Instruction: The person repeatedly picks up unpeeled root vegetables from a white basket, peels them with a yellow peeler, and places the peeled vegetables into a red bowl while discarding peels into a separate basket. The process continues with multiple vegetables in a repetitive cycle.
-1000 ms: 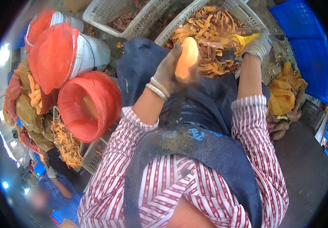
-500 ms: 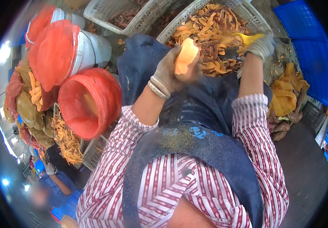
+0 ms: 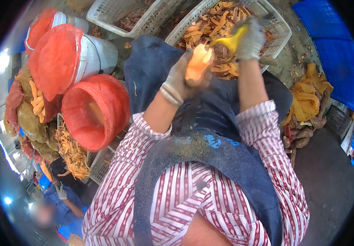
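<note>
Moved since the earlier frame: my right hand [image 3: 250, 41] with the yellow peeler [image 3: 231, 39] has travelled from the far right in toward the root [image 3: 197, 62]; the root has stayed upright in my left hand [image 3: 181, 80]. Hands: both gloved, left closed round the lower half of the peeled orange root, right closed on the peeler handle, blade just beside the root's top. Root sits above my apron, at the near edge of the basket [image 3: 281, 30]. Risks, as I judge them: a wet peeled root may twist out of the glove; a stroke toward my left fingers may nick them; peelings may miss the basket. Containers: basket, orange peelings; second basket [image 3: 103, 18], dark scraps; red-netted tub [image 3: 115, 98], contents unclear; white pails [image 3: 99, 55], capped with red netting.
</note>
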